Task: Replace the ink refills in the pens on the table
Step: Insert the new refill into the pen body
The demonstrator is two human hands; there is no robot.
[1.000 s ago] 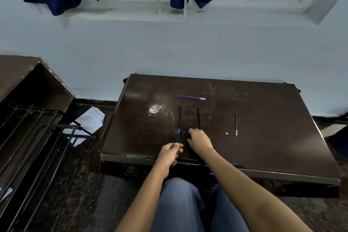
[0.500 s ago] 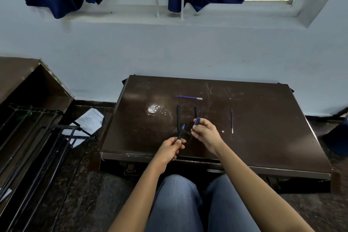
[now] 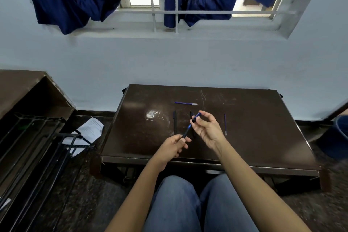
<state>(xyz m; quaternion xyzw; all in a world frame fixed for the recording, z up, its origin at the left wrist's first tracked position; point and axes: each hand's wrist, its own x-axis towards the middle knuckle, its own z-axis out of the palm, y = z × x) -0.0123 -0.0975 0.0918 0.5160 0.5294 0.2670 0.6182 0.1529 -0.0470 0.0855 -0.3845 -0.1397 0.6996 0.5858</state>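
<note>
Pen barrel [image 3: 186, 131], slim black plastic with a blue front end, is held clear of the dark brown scuffed table [image 3: 263, 137], over its near middle. Left hand [image 3: 173, 147] grips the barrel's rear, fingers curled round it. The long axis runs from that hand up and to the right, so the blue end aims at the right hand [image 3: 208, 129].

Right hand is palm-up and pinches a small blue-and-black piece [image 3: 196, 116] between thumb and forefinger (judged to be the pen's unscrewed nose section; too small to confirm). Its other fingers are loosely spread. The piece sits just past the barrel's blue end, nearly in line with it, not touching.

Spares: a thin purple refill [image 3: 225, 124] lies lengthwise on the table just right of the right hand. A second purple refill with a pale tip [image 3: 185, 103] lies crosswise further back. The right hand is nearer to both, but it is occupied.

A black pen [image 3: 175, 122] lies lengthwise beyond the left hand. Another black pen [image 3: 191, 114] is mostly hidden behind the held piece.

Judgement: the old refill must be drawn out along the barrel's axis, so the piece probably has to be set down first.

Change: one second ago the right hand lay on the table by the second pen, with no piece showing in its fingers, and the barrel's blue end was down near the surface. Half a second ago the piece was already apart from the barrel. Since then the right hand has risen and turned palm-up.
</note>
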